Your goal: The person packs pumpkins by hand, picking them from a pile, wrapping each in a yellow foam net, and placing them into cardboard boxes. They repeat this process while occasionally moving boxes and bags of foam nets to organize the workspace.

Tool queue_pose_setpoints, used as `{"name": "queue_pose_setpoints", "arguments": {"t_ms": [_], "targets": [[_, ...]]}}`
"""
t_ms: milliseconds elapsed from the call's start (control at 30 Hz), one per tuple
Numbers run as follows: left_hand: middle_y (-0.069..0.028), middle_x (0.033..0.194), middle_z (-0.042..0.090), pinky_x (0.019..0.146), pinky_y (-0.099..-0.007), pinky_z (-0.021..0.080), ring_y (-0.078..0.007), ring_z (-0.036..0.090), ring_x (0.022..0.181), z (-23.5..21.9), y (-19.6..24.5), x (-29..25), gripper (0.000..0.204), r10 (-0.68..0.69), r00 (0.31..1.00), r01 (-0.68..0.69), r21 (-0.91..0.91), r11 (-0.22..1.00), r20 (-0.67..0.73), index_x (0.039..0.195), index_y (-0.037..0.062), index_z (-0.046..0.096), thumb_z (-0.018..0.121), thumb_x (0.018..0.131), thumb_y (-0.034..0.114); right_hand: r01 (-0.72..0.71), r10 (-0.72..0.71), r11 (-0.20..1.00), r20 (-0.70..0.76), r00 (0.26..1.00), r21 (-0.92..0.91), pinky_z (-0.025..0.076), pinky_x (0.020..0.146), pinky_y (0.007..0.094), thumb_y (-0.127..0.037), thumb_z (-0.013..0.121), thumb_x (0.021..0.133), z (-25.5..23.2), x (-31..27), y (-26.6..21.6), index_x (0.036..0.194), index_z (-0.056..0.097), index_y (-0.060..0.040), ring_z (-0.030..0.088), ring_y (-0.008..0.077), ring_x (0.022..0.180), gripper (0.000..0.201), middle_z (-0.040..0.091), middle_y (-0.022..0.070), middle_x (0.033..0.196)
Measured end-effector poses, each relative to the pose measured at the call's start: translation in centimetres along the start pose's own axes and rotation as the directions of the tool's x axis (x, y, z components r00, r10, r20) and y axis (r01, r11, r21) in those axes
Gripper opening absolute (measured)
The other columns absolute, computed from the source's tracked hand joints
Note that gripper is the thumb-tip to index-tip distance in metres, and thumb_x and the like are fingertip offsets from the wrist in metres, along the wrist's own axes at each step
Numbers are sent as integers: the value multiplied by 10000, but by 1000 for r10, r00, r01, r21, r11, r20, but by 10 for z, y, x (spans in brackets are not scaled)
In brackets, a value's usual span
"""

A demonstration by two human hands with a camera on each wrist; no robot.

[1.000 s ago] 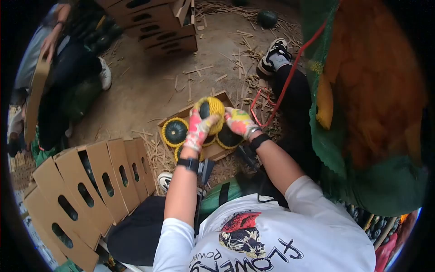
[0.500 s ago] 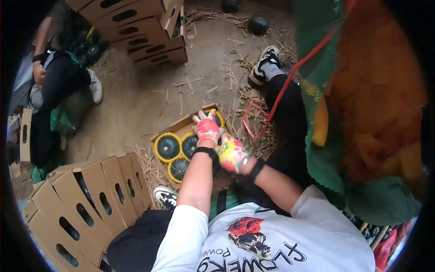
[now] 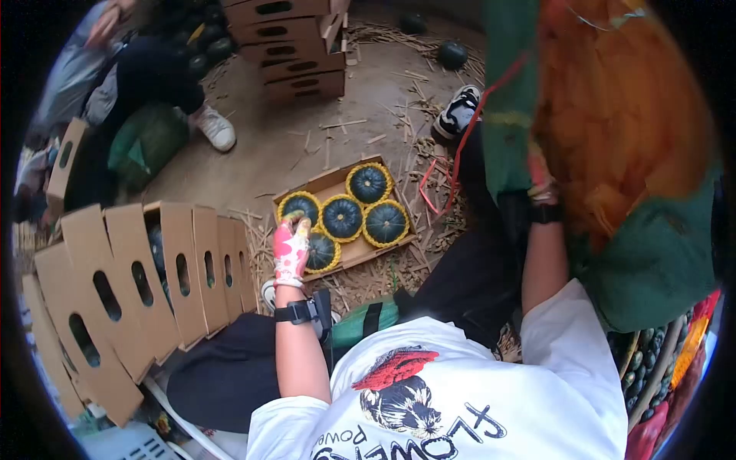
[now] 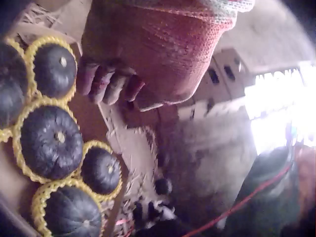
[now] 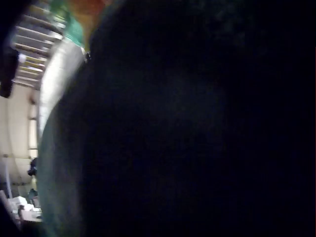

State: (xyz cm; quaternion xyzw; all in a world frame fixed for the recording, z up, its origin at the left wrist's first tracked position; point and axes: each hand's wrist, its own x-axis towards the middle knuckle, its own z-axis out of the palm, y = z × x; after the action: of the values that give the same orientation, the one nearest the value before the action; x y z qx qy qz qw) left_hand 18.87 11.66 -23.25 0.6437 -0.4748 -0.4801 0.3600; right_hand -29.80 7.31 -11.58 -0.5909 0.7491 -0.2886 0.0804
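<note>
My left hand [image 3: 293, 249], in a white, red-patterned glove, hovers at the left side of a shallow cardboard box [image 3: 326, 184]. Its fingers [image 4: 114, 86] hang loosely curled with nothing visible in them. Several dark green pumpkins in yellow foam-net sleeves sit in the box, among them a middle pumpkin [image 3: 342, 218], a back pumpkin [image 3: 368, 184] and a right pumpkin [image 3: 386, 223]. In the head view the left hand overlaps the near-left pumpkin [image 3: 320, 251]. My gloved right hand [image 3: 540, 172] is at the green sack [image 3: 510, 153] with orange contents [image 3: 606, 130]; its fingers are hidden. Darkness fills most of the right wrist view.
Upright cardboard boxes [image 3: 123, 284] with oval handholds stand in a row at left. More boxes [image 3: 295, 54] are stacked at the back. A red strap [image 3: 466, 130] hangs by the sack. Another person's shoe [image 3: 215, 129] shows at upper left. Paper strips litter the floor.
The sleeved pumpkin held earlier now lies in the box with the others. My left hand has moved off to the left side, and my right hand has swung right to the sack.
</note>
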Motion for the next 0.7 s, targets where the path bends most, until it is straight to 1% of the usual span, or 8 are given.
{"name": "queue_pose_setpoints", "arguments": {"t_ms": [133,233,300,367,433,533,633,700], "targets": [[-73,1093,589,754,-258,488,-130,580,871,-2,102,-52,472,114,988,-75,-335,939,100,1288,26,478,650,868,153,431,-321,891,-475,819,140,497,861,356,-6,592,826,-52,-60,-179,1295,510,-51,605,300,1046,478,608,144,1184],[-95,1315,473,831,-299,481,-170,563,953,4,167,-106,902,350,877,-114,-566,816,328,1443,60,291,806,722,223,632,-640,620,-167,750,465,504,813,363,5,591,767,-31,-126,-233,1132,566,-42,619,294,957,369,619,134,1050],[-116,1325,472,919,-311,450,-192,550,1072,-7,165,-111,803,393,827,-244,-373,895,402,1423,24,323,740,743,118,460,-711,646,260,654,609,497,818,366,-88,646,780,-10,-144,-253,1063,585,-30,629,293,948,295,629,143,986],[-128,1292,512,960,-312,436,-197,549,1123,-16,159,-115,673,298,823,-227,-201,953,484,1389,-7,379,670,788,72,40,-458,682,383,803,731,493,812,365,-193,693,799,14,-156,-241,1126,582,-23,631,297,952,385,635,158,963],[-123,1202,578,950,-312,438,-189,560,1097,-14,144,-116,540,248,845,-219,-116,969,474,1340,-19,444,603,834,83,30,-439,785,522,731,619,502,723,343,-213,697,820,25,-154,-221,1083,605,-37,639,248,853,330,641,130,923],[-87,1026,632,825,-283,481,-165,608,932,11,131,-121,322,295,889,-233,-209,950,350,1160,-27,550,603,861,82,-207,-514,745,743,430,635,492,710,349,-283,702,806,38,-159,-201,1056,600,17,651,214,812,403,662,146,856],[-71,915,632,767,-258,487,-133,607,855,16,113,-111,184,83,921,8,-230,973,381,1032,-15,581,601,866,63,-263,-486,789,825,288,556,478,675,329,-249,694,804,57,-154,-182,950,646,5,604,127,728,297,648,81,714],[-59,943,643,761,-243,482,-122,605,871,12,113,-105,242,32,901,49,-173,984,433,1082,-7,587,619,856,74,-260,-561,720,760,327,643,478,706,310,-177,665,807,79,-152,-174,927,660,-5,592,130,752,210,663,74,782]]}}
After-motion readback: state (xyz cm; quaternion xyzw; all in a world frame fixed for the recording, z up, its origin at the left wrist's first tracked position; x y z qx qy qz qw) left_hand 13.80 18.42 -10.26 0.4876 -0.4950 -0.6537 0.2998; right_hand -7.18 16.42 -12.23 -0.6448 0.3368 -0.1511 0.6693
